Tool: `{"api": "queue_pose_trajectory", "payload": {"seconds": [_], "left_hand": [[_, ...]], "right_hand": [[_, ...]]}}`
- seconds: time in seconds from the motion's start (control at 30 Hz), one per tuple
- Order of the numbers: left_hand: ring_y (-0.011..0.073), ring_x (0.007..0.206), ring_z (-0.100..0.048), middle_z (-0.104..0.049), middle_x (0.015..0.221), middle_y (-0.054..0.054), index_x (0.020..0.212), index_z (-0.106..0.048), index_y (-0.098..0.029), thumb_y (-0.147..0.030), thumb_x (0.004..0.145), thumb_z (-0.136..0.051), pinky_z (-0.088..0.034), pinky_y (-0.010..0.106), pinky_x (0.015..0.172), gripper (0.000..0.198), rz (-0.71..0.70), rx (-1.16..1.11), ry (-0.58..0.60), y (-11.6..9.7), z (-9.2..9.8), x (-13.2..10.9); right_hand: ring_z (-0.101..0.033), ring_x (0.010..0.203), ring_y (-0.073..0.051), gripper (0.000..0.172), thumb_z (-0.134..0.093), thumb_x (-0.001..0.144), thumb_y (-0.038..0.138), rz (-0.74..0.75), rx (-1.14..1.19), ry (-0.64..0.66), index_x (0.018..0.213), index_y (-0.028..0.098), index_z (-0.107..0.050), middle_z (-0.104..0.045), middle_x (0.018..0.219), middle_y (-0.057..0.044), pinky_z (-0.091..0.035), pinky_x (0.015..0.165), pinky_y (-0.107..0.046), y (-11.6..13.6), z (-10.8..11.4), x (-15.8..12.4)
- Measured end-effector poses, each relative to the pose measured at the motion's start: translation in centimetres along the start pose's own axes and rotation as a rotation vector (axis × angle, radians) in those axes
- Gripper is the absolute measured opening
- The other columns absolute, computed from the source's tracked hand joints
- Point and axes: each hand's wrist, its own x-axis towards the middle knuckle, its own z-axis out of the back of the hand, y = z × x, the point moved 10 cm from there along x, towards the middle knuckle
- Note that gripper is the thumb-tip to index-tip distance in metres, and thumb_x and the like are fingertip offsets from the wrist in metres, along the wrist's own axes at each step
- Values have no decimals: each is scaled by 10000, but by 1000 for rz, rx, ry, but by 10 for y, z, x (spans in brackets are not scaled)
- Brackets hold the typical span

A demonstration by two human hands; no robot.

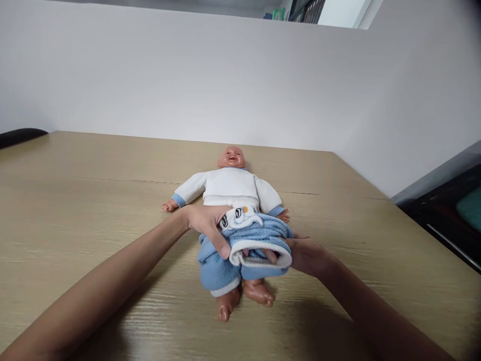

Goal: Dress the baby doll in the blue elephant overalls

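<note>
- Left hand (209, 224), partly closed, gripped the bunched blue garment (261, 232) between both hands.
- Right hand (308, 254), partly curled, held its other side.
- Baby doll (230, 184) lay beneath and beyond, on the tabletop (112, 200).

Left grip (209, 224) and right grip (308, 254) hold blue garment (260, 232) above doll (230, 184).

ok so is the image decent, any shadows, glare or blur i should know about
Head view: soft, dark shadows on the table near both forearms; head view: a pale sheen across the near tabletop and small glints on the doll; head view: darkening in the top right corner; head view: no strong blur on the bunched blue cloth.
</note>
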Motion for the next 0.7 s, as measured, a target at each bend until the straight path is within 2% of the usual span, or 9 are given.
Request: {"api": "queue_pose_trajectory", "payload": {"seconds": [0.07,0.13,0.2,0.23,0.3,0.43,0.57,0.63,0.7], "left_hand": [[285,1410,-643,-740,1453,64,1406,-723,-213,-246,543,-1076,-575,285,1128,933,14,54,-36,1,4,1],[249,1223,-740,-824,1246,37,1275,-780,-202,-284,594,-1062,-621,277,1031,741,46,86,-75,5,8,1],[223,1118,-767,-846,1124,23,1150,-810,-189,-319,661,-1033,-628,272,998,553,64,97,-58,6,4,1],[220,1120,-766,-847,1123,24,1122,-815,-186,-325,680,-1024,-621,273,1014,508,62,94,-44,6,2,1],[225,1199,-747,-833,1217,33,1174,-808,-188,-315,690,-1019,-586,282,1087,543,36,81,-47,0,0,1],[263,1397,-655,-741,1446,92,1363,-732,-165,-334,777,-972,-479,338,1237,655,28,89,-83,-8,1,0],[269,1283,-715,-797,1316,109,1290,-763,-136,-462,851,-906,-512,343,1188,565,46,143,-44,-6,-4,1],[247,1195,-739,-804,1290,92,1296,-764,-150,-504,890,-861,-550,327,1120,548,27,153,-50,-6,-6,3],[232,1195,-727,-792,1314,69,1325,-751,-178,-512,907,-842,-550,318,1101,543,16,158,-76,-6,-7,3]], "right_hand": [[-606,655,-151,475,-926,778,627,-40,72,59,799,194,-730,-653,680,13,-543,715,-273,-3,-7,-1],[-613,689,-142,455,-923,807,589,-38,69,83,924,185,-750,-689,762,7,-520,695,-247,-4,-8,-4],[-616,719,-136,511,-900,832,603,-8,5,119,1075,177,-757,-727,887,-14,-511,688,-238,-1,-11,-7],[-614,724,-135,530,-889,846,602,9,-31,145,1127,173,-754,-733,927,-22,-512,694,-239,0,-13,-8],[-607,721,-131,514,-885,864,566,46,-74,171,1165,172,-751,-733,943,-21,-515,709,-240,4,-17,-8],[-630,758,-153,419,-899,846,517,94,-28,114,1046,179,-755,-719,864,-8,-525,745,-257,11,-17,-5],[-644,772,-180,391,-892,824,539,69,11,64,860,192,-714,-691,782,-2,-538,784,-299,11,-15,-3],[-657,789,-183,388,-906,811,527,106,-25,73,871,196,-713,-697,795,2,-550,799,-303,15,-15,-2],[-694,853,-199,392,-932,790,487,139,-64,94,969,195,-740,-735,860,-7,-573,858,-321,19,-17,0]]}}
